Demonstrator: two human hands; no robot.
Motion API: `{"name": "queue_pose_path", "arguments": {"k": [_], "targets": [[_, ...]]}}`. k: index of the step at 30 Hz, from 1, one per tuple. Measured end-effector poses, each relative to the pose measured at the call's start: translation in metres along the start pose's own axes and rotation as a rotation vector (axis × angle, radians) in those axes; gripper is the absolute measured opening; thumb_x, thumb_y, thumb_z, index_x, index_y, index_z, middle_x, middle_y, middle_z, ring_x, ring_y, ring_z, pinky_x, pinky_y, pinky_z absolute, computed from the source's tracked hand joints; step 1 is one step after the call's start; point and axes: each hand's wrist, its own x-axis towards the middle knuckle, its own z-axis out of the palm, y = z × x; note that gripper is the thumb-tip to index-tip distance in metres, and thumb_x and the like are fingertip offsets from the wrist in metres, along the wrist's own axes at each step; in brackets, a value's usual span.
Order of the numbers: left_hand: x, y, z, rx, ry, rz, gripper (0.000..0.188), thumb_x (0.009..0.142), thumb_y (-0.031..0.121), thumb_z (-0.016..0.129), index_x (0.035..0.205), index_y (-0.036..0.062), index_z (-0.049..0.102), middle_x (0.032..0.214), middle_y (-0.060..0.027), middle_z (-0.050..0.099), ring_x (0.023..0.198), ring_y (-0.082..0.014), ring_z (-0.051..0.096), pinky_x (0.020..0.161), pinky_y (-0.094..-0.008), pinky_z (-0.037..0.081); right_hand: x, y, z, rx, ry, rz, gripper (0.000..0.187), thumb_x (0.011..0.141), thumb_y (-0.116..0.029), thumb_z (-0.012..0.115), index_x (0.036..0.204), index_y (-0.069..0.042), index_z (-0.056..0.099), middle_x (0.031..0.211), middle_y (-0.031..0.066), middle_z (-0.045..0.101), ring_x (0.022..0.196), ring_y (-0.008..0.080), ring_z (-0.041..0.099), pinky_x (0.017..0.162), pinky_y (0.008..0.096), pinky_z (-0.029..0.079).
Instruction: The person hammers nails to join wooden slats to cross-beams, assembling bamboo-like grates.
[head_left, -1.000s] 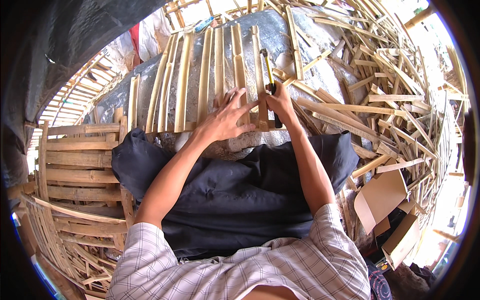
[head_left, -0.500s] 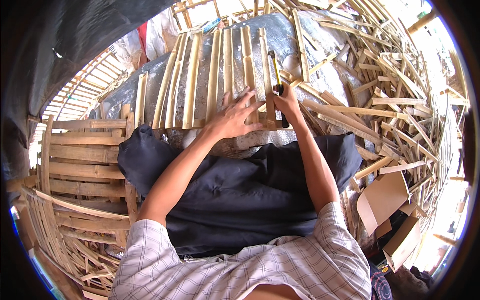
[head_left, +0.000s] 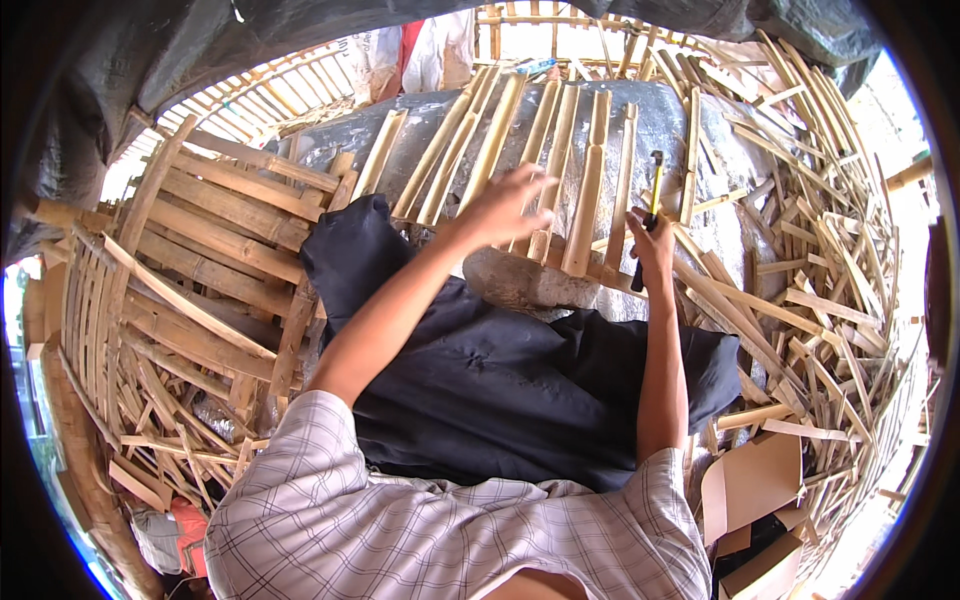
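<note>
Several split bamboo strips [head_left: 590, 190] lie side by side, pointing away from me, with their near ends at a bamboo crosspiece [head_left: 610, 276]. My left hand [head_left: 500, 210] is over the near ends of the middle strips, fingers apart and a little blurred; nothing shows in it. To its right, my right hand [head_left: 653, 245] is closed round the handle of a hammer [head_left: 656, 188] with a yellow and black shaft. The hammer's dark head points away from me, just right of the rightmost strip in the row. Any nails are too small to make out.
A grey, sheet-like mound [head_left: 420, 125] lies under the strips. Black cloth [head_left: 480, 390] covers my lap. On the left stands a slatted bamboo panel [head_left: 225, 230]. Loose bamboo offcuts [head_left: 800, 290] pile up at right, with an open cardboard box [head_left: 750, 485] nearer me.
The view has turned, shifting the scene rightward. My left hand has come off the right-hand strips and moved left along the row. The right hand, still holding the hammer, has moved off the rightmost strip.
</note>
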Motion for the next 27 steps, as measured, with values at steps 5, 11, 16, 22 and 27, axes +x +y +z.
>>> {"name": "queue_pose_path", "arguments": {"k": [5,11,16,22,27], "targets": [[-0.017,-0.141,-0.093,-0.103,0.038,-0.315,0.010,0.090,0.005,0.061,0.099,0.0025,0.066,0.098,-0.0097,0.071,0.067,-0.0161,0.067,0.061,-0.0330,0.055,0.005,-0.011,-0.011,0.154,0.015,-0.033,0.037,0.091,-0.025,0.073,0.110,0.007,0.068,0.060,-0.0011,0.050,0.043,0.0082,0.047,0.040,0.0259,0.037],[-0.065,-0.260,-0.133,0.132,-0.130,-0.865,0.009,0.079,-0.004,0.063,0.075,0.0005,0.069,0.070,-0.0130,0.070,0.061,-0.0194,0.070,0.054,-0.0323,0.057,0.005,-0.027,-0.013,0.314,-0.013,0.035,0.019,0.094,-0.018,0.068,0.093,0.001,0.065,0.059,-0.0051,0.043,0.046,0.0051,0.037,0.043,0.0258,0.033],[-0.080,-0.274,-0.120,0.040,-0.105,-0.885,0.005,0.075,-0.006,0.069,0.078,-0.0024,0.072,0.068,-0.0147,0.071,0.058,-0.0188,0.070,0.052,-0.0322,0.057,0.004,-0.035,-0.013,0.364,-0.025,0.134,0.017,0.094,-0.015,0.067,0.096,0.002,0.068,0.058,-0.0076,0.040,0.047,0.0038,0.035,0.043,0.0241,0.031],[-0.064,-0.264,-0.112,0.493,-0.277,-0.764,0.024,0.074,0.013,0.072,0.093,-0.0011,0.070,0.097,-0.0245,0.071,0.096,-0.0389,0.069,0.083,-0.0453,0.054,0.020,-0.021,-0.014,0.486,-0.033,0.124,0.016,0.088,-0.013,0.072,0.084,0.001,0.068,0.057,-0.0042,0.046,0.046,0.0077,0.039,0.044,0.0274,0.035],[-0.072,-0.276,-0.111,0.502,-0.325,-0.552,0.014,0.068,0.007,0.064,0.076,-0.0025,0.068,0.081,-0.0275,0.067,0.081,-0.0417,0.068,0.072,-0.0478,0.053,0.027,-0.023,-0.003,0.402,-0.037,0.146,0.013,0.089,-0.009,0.070,0.089,0.003,0.065,0.062,-0.0020,0.048,0.049,0.0078,0.042,0.045,0.0261,0.035]]}}
